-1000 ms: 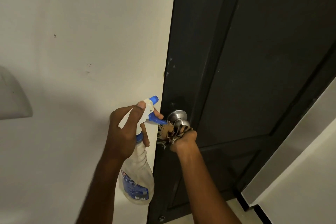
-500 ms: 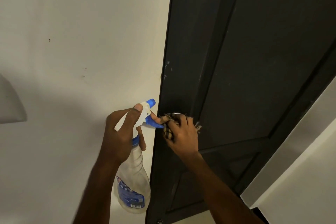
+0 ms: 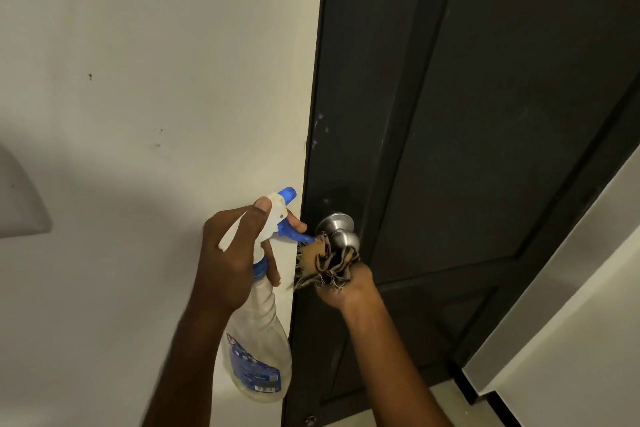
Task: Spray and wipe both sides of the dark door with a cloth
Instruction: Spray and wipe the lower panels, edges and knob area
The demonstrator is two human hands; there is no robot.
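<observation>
Your left fingers (image 3: 273,263) are curled round the neck of the spray bottle (image 3: 258,340), with one fingertip on the blue trigger. Your left hand (image 3: 232,253) grips the bottle just left of the door knob (image 3: 337,230), and the nozzle points toward the door's edge. Your right hand (image 3: 346,288) sits directly under the knob, clenched round the bunched cloth (image 3: 323,260). The cloth is a frayed rag, striped tan and black, and it lies against the knob's underside and left side.

The knob is brushed silver, with two rounded parts, and it is mounted on the dark door (image 3: 485,114). The door is matt black with raised panel mouldings, and pale specks dot the strip above the knob. The door's free edge runs just left of the knob, in front of the pale wall (image 3: 138,80) where the bottle hangs. Right of the knob the panel stretches wide, up to a white frame (image 3: 571,305). Below the knob, a strip of pale floor (image 3: 446,395) shows at the door's foot.
</observation>
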